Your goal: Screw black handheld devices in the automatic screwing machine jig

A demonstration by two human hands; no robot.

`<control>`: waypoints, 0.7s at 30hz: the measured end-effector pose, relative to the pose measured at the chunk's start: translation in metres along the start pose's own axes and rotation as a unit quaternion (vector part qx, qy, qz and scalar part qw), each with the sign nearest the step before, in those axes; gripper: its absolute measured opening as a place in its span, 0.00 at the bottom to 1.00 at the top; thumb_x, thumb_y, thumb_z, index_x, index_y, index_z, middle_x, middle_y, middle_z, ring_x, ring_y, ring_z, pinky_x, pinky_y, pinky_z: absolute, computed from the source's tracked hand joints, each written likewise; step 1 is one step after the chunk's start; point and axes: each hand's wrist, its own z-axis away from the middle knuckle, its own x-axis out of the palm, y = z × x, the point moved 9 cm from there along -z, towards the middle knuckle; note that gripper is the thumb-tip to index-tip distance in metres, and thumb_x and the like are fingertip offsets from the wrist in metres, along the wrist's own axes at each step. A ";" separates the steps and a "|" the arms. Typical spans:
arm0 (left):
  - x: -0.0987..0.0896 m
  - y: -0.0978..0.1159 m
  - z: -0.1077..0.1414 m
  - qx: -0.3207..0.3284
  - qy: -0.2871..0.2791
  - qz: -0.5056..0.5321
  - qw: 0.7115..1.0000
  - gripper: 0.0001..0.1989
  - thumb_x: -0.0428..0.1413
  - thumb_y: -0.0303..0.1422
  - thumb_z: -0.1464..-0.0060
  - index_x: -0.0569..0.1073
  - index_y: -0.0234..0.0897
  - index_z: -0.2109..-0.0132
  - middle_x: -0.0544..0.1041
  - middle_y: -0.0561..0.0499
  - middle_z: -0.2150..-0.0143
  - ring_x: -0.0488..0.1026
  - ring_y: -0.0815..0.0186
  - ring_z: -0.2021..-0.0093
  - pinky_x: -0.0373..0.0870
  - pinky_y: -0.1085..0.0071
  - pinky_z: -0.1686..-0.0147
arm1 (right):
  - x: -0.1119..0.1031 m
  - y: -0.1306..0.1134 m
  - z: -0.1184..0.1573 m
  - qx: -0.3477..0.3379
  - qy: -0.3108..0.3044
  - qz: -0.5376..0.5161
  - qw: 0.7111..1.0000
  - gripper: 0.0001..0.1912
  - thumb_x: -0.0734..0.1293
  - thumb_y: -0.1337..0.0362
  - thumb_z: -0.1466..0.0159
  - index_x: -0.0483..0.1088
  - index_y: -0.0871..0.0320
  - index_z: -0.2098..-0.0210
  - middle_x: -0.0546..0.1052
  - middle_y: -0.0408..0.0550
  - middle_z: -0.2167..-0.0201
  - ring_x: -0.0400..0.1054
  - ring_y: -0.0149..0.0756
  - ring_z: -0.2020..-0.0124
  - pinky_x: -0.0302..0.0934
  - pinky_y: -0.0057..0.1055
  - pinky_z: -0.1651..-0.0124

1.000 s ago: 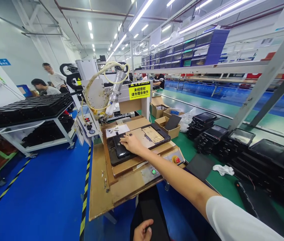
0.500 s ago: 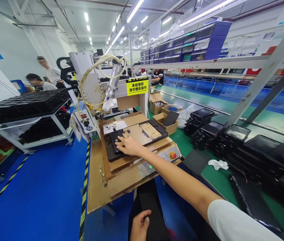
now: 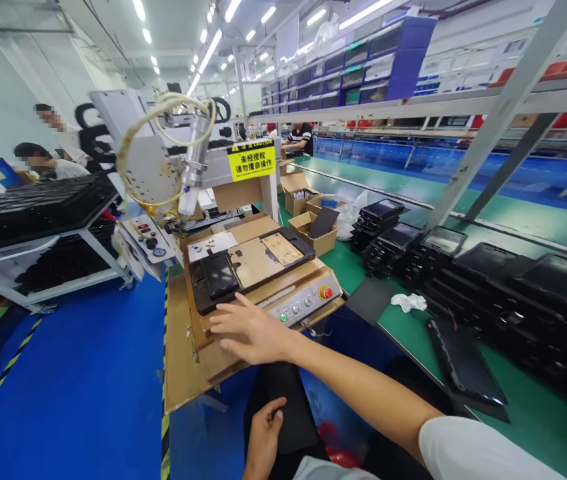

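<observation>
left hand [image 3: 263, 437]: black panel [image 3: 287, 407] | right hand [image 3: 249, 331]: open, over cardboard sheet [image 3: 188, 360]

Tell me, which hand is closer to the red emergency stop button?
Right. The right hand is open, to the button's left and slightly lower; the red emergency stop button is farther from the left hand, which is low down, holding a black panel.
</observation>
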 end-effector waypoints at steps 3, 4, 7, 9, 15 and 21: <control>-0.003 0.004 0.000 -0.015 0.006 -0.013 1.000 0.23 0.62 0.49 0.50 0.85 0.39 0.53 0.84 0.41 0.47 0.76 0.43 0.41 0.64 0.44 0.34 | -0.006 0.015 0.063 0.104 0.053 0.005 0.993 0.11 0.63 0.62 0.29 0.76 0.51 0.52 0.78 0.44 0.43 0.71 0.36 0.43 0.59 0.37 0.38; -0.005 0.004 -0.001 -0.021 0.007 -0.013 1.000 0.24 0.62 0.49 0.51 0.85 0.39 0.53 0.84 0.41 0.48 0.76 0.43 0.41 0.64 0.44 0.35 | -0.008 0.026 0.084 0.154 0.065 0.035 0.985 0.09 0.63 0.62 0.30 0.76 0.52 0.55 0.78 0.45 0.43 0.72 0.38 0.46 0.60 0.39 0.40; -0.007 0.004 -0.004 -0.036 0.005 -0.007 0.999 0.24 0.63 0.49 0.53 0.85 0.37 0.54 0.84 0.40 0.48 0.77 0.42 0.42 0.65 0.44 0.35 | -0.009 0.056 0.135 0.266 0.063 0.154 0.950 0.07 0.64 0.61 0.31 0.74 0.54 0.60 0.71 0.49 0.34 0.70 0.46 0.47 0.60 0.46 0.45; -0.005 0.005 -0.006 -0.040 -0.001 -0.010 0.999 0.24 0.63 0.48 0.53 0.85 0.37 0.54 0.84 0.40 0.48 0.77 0.43 0.42 0.65 0.45 0.35 | -0.007 0.069 0.152 0.293 0.042 0.208 0.932 0.08 0.63 0.61 0.31 0.74 0.55 0.60 0.63 0.51 0.29 0.69 0.49 0.48 0.59 0.48 0.47; 0.005 0.010 -0.006 -0.052 -0.005 -0.019 0.998 0.25 0.63 0.50 0.54 0.85 0.38 0.54 0.84 0.41 0.48 0.77 0.45 0.43 0.66 0.49 0.35 | 0.007 0.088 0.161 0.308 0.013 0.254 0.917 0.09 0.62 0.62 0.31 0.74 0.56 0.60 0.58 0.54 0.27 0.69 0.50 0.50 0.60 0.50 0.48; 0.007 0.019 -0.003 -0.040 0.010 -0.026 0.999 0.21 0.61 0.44 0.51 0.85 0.38 0.54 0.84 0.41 0.48 0.78 0.46 0.44 0.69 0.50 0.38 | 0.020 0.092 0.163 0.303 0.018 0.262 0.916 0.09 0.62 0.64 0.32 0.73 0.55 0.65 0.56 0.54 0.26 0.69 0.51 0.49 0.61 0.51 0.48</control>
